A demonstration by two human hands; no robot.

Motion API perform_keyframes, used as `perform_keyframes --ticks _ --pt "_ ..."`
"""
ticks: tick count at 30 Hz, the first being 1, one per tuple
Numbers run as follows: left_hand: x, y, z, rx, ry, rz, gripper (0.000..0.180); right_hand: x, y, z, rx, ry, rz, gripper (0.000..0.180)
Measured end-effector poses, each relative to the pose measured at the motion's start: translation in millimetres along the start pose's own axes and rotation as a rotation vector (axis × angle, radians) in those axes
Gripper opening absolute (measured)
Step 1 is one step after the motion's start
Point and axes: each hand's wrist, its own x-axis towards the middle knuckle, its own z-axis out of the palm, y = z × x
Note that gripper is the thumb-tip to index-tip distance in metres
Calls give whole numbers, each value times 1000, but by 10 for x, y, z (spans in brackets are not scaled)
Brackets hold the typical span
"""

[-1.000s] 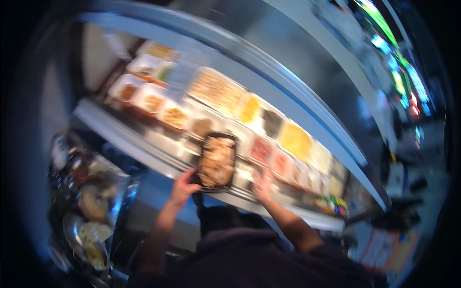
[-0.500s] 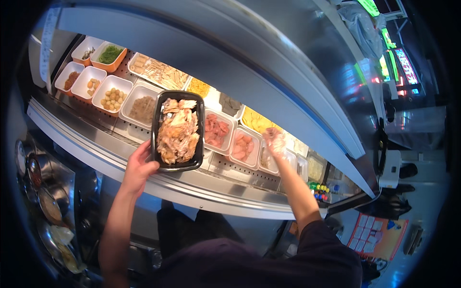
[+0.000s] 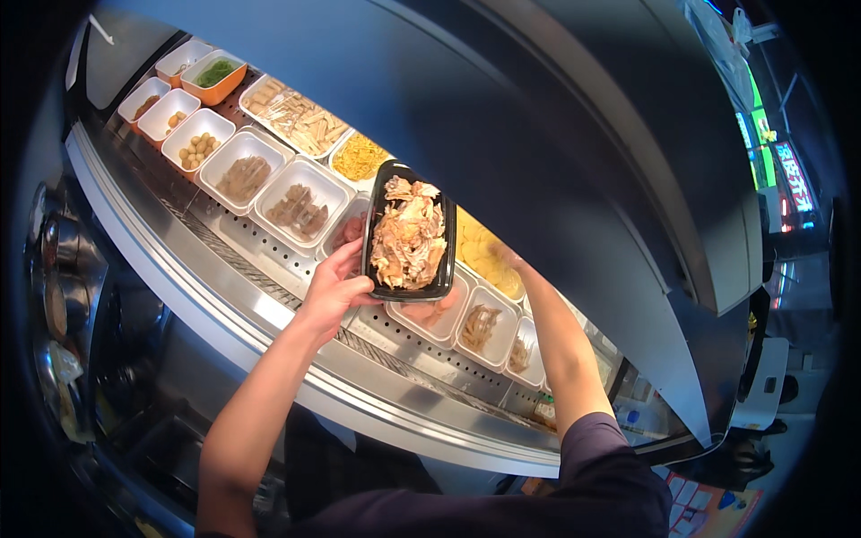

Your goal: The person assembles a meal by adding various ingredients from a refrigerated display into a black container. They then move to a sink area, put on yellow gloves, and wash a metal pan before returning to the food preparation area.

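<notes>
My left hand [image 3: 337,291] grips the left side of a black rectangular food tray [image 3: 410,294], thumb toward its near corner. Torn pieces of cooked meat [image 3: 408,238], browned and pale, fill the tray. It is held above the rows of white tubs in a lit display case. My right hand [image 3: 513,257] reaches over the far row, at the right end of a tub of yellow slices [image 3: 482,244]. Its fingers are small and partly hidden, so their grip does not show. Below the black tray, a tub of pink meat [image 3: 432,309] is partly covered.
Left of the tray stand tubs of greyish-brown pieces [image 3: 300,213], round balls [image 3: 197,151] and greens [image 3: 215,72]. Yellow shreds [image 3: 359,157] lie farther back. A dark hood [image 3: 574,152] overhangs the case's far side. The metal front ledge [image 3: 269,359] runs between me and the tubs.
The view has shifted and tilted. My left hand has carried the tray rightward along the case, from beside the greyish tub to over the pink meat. My right hand is now farther under the hood.
</notes>
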Motion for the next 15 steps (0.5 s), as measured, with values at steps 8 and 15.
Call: perform_keyframes --ticks 8,15 --pt "320 -258 142 71 58 4 74 -59 40 1 326 -21 112 57" --pt "484 -404 288 77 97 15 74 -140 93 -49 -34 134 -153 64"
